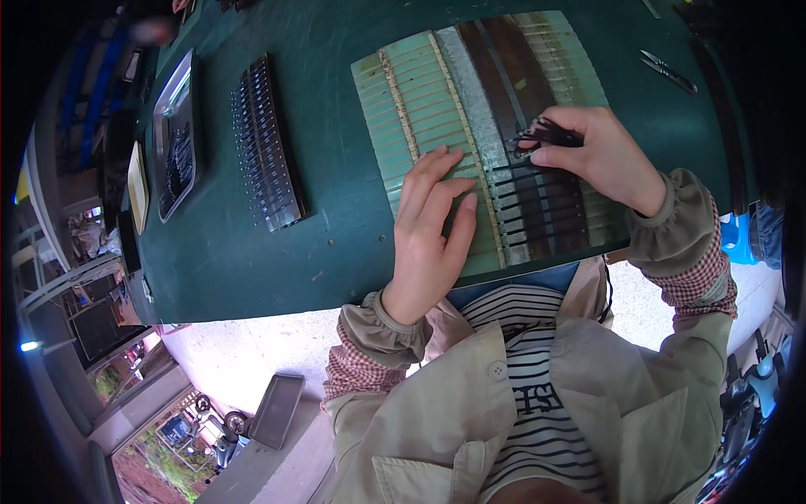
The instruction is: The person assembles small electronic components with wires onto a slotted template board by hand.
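Note:
A pale green ribbed board (420,92) lies on the table in front of me. Dark brown tape strips (495,63) and a greyish band run lengthwise along it. Several thin black pieces (514,220) lie crosswise in a row over the tape at the board's near end. My left hand (430,235) rests on the board's left part, fingers apart and holding nothing. Above the row's far end, my right hand (600,155) is closed on a bundle of thin black pieces (550,133). Its fingertips are close to the tape, and their exact contact is hidden.
A dark strip with many small pieces across it (267,143) lies on the green table (336,269) to the left. Farther left stand a metal tray (195,92) of black pieces and a pale flat block (138,189). Thread snips (669,71) lie at the far right.

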Motion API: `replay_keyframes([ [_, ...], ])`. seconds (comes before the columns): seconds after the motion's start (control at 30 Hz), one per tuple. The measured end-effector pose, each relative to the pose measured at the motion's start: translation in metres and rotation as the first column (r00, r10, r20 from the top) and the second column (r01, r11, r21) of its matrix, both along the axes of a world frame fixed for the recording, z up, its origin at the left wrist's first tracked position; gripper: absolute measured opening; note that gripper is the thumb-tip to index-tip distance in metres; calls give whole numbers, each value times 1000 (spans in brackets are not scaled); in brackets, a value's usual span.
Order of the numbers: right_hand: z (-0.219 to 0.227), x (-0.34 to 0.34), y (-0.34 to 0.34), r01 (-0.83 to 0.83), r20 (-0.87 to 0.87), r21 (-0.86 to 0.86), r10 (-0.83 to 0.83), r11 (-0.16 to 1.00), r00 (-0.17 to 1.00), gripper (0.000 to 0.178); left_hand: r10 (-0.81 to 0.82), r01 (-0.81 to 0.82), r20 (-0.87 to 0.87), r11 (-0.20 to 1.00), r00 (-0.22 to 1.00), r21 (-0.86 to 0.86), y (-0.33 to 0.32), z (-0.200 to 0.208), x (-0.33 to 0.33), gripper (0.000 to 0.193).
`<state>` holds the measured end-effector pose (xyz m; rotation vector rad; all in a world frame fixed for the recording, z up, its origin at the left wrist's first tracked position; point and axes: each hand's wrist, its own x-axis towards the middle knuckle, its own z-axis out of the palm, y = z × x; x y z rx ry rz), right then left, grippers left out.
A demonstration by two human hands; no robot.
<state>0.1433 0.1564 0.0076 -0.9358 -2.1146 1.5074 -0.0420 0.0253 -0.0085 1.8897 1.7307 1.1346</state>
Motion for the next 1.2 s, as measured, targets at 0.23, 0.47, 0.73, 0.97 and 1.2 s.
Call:
replay_keyframes([
  [0.23, -4, -1, 1, 3, 44, 12, -3, 1000, 999, 17, -6, 6, -5, 1000, 1000, 7, 3, -5, 0, 14],
  [0.47, -6, -3, -7, -17, 124, 200, -8, 980, 992, 19, -59, 59, -164, 998, 985, -7, 1, 2, 9, 26],
  [0.73, 8, 22, -19, 165, 23, 367, -186, 916, 982, 14, -130, 126, -312, 992, 941, -32, -14, 8, 10, 35],
  [0.97, 26, 96, 4, 631, -613, 13, -492, 776, 618, 15, -59, 59, -9, 998, 998, -9, -19, 28, 20, 33],
  [1.2, 14, 95, -1, 531, -194, -87, -538, 843, 821, 24, -53, 53, -11, 998, 999, 18, -17, 46, 24, 28],
])
